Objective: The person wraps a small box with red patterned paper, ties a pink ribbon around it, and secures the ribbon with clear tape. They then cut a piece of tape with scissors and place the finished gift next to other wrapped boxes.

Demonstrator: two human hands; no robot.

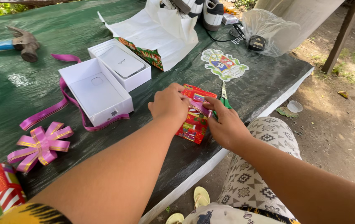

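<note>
A small box wrapped in red patterned paper (194, 124) lies on the green-covered table (252, 83) near its front edge. My left hand (170, 104) presses down on the box's top left. My right hand (226, 124) rests at its right side, with thumb and fingers pinching a short strip of purple ribbon (200, 107) laid across the wrapped box. Green-handled scissors (224, 98) lie just beyond my right hand.
An open white box base (96, 93) and its lid (121, 62) sit left of centre, with a long purple ribbon (53, 110) looped around. A purple bow (40, 145), wrapping paper (152, 35), a hammer (19, 43) and a plastic bag (269, 31) also lie here.
</note>
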